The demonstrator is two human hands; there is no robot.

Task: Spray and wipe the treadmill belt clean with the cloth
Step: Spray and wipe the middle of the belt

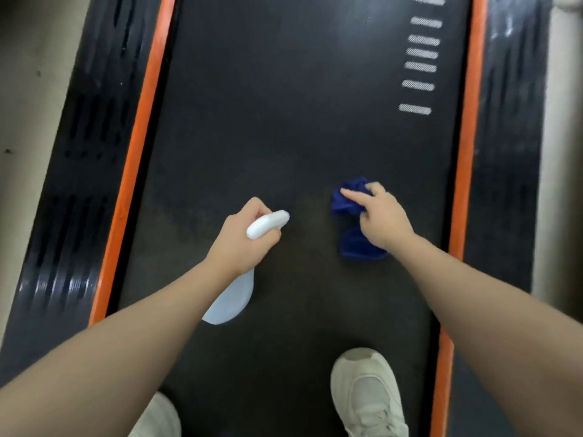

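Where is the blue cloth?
In the head view, the blue cloth is bunched in the right hand, over the right side of the treadmill belt.

I am seeing both forearms bare, no sleeves, watch or rings showing on the left hand or right hand. The person is wearing off-white lace-up sneakers: right shoe with mesh panels, left shoe mostly cropped.

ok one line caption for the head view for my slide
Left hand holds a spray bottle while right hand bunches a blue cloth over the treadmill belt.
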